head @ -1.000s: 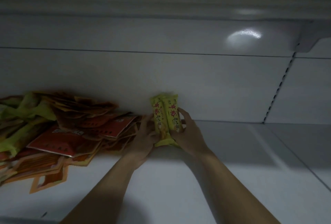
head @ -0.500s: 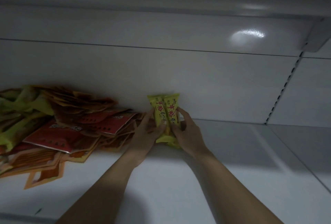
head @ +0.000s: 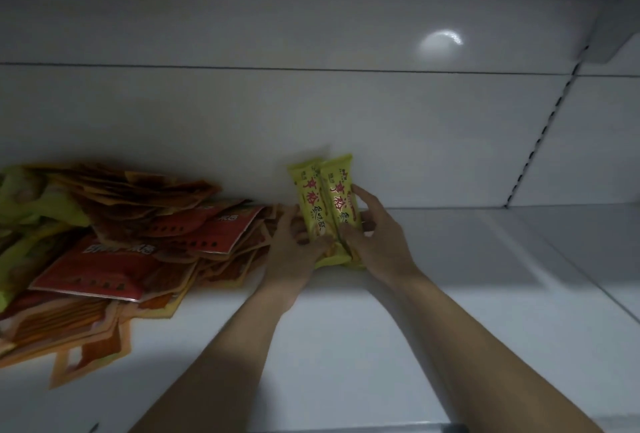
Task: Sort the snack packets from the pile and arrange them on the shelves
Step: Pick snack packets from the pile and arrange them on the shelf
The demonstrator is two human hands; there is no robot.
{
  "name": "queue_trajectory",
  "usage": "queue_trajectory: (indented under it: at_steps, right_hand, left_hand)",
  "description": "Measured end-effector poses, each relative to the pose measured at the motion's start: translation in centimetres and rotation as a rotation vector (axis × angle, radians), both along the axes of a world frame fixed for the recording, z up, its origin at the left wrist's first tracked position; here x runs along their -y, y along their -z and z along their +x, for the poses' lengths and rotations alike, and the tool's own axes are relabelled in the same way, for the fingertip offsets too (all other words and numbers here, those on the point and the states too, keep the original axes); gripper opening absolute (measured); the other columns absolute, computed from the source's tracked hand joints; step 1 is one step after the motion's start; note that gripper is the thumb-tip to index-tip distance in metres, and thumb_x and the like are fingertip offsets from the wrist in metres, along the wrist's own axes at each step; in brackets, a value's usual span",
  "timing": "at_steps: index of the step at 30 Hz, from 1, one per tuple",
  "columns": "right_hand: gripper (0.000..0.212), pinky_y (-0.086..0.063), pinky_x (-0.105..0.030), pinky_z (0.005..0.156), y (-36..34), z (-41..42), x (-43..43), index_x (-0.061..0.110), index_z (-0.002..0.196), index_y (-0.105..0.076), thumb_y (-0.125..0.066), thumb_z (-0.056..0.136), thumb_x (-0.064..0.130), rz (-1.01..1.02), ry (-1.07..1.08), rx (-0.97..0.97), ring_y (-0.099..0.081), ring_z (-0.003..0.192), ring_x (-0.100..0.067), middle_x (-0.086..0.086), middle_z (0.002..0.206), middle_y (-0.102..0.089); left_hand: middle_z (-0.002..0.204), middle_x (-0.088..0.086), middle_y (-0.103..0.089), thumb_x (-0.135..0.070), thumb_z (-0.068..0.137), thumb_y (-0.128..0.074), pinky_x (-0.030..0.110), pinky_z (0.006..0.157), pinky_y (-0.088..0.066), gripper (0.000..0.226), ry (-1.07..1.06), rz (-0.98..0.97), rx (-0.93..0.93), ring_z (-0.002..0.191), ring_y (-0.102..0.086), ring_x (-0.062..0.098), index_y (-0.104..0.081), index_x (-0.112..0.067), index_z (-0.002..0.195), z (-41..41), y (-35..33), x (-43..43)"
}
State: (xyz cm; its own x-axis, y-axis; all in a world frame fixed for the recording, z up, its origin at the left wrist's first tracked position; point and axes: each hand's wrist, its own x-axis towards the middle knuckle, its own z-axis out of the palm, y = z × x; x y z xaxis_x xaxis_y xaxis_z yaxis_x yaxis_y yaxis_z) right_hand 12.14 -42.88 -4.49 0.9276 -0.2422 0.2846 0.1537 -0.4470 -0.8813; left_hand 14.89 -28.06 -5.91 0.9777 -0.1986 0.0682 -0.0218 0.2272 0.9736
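While the loose pile of flat red, orange and green foil snack packets (head: 114, 249) sprawls over the left end of the white metal shelf (head: 450, 311), the left hand (head: 294, 249) sits just right of it, fingers curled round the lower part of two long yellow plastic snack packets with red lettering (head: 311, 197). Those two stand side by side, touching, tops against the white back panel (head: 398, 141). The right hand (head: 374, 242) grips them from the other side, fingers wrapped round too. Further right there's a slotted upright strip (head: 540, 134).
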Motion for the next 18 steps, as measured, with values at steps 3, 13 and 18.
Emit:
queue_trajectory:
  at_steps: [3,13,18]
  right_hand:
    - [0.06,-0.045,-0.007,0.067,0.0,-0.6,-0.6,0.045,0.14,-0.044,-0.066,0.09,0.02,0.004,0.061,0.011,-0.064,0.082,0.004,0.017,0.093,-0.07]
    - [0.061,-0.06,-0.036,0.075,-0.6,-6.3,-1.0,0.042,0.138,-0.049,-0.07,0.086,0.019,0.126,0.342,0.08,-0.071,0.083,-0.009,0.007,0.093,-0.071]
    - [0.06,-0.06,-0.037,0.069,-3.2,-11.2,0.6,0.039,0.14,-0.047,-0.067,0.089,0.016,0.077,0.415,0.119,-0.071,0.078,-0.009,0.005,0.092,-0.074]
  left_hand:
    - [0.103,0.005,-0.073,0.006,0.078,-0.075,0.033,0.075,-0.059,0.048,-0.002,0.032,0.002,0.095,-0.07,0.023,-0.062,-0.016,0.118,-0.3,0.1,0.1]
    - [0.109,0.01,-0.071,0.005,0.079,-0.069,0.04,0.077,-0.06,0.063,0.196,-0.053,-0.048,0.096,-0.07,0.027,-0.053,-0.028,0.131,-2.4,-1.8,1.8]
    - [0.107,0.009,-0.07,0.004,0.076,-0.077,0.04,0.081,-0.059,0.074,0.381,-0.019,0.01,0.096,-0.07,0.025,-0.044,-0.026,0.135,-5.4,-3.7,3.4]
